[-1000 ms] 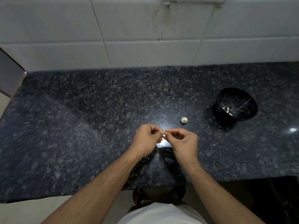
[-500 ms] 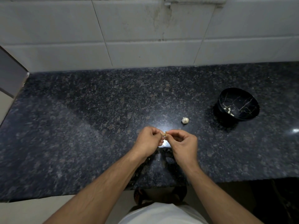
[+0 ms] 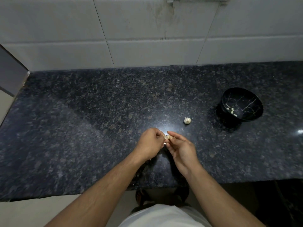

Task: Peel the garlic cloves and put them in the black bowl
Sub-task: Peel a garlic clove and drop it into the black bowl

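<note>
Over the dark granite counter (image 3: 91,122) my left hand (image 3: 150,145) and my right hand (image 3: 181,149) meet fingertip to fingertip. Both pinch a small garlic cloves piece (image 3: 167,137) with pale papery skin between them. My left fingers are curled; my right palm is turned partly up, its other fingers loosely spread. A second piece of garlic (image 3: 187,120) lies on the counter beyond my right hand. Further right stands the black bowl (image 3: 242,104) with gold veining, and a few peeled cloves (image 3: 232,111) lie inside it.
A white tiled wall (image 3: 147,38) rises behind the counter. The counter's front edge runs just below my wrists, with floor and my feet beneath. A grey panel (image 3: 9,74) borders the counter at the far left. A bright light reflection sits near my hands.
My right hand has rotated, its palm now turned up and its fingers more spread. The clove's skin shows more between my fingertips. The camera view shifted slightly.
</note>
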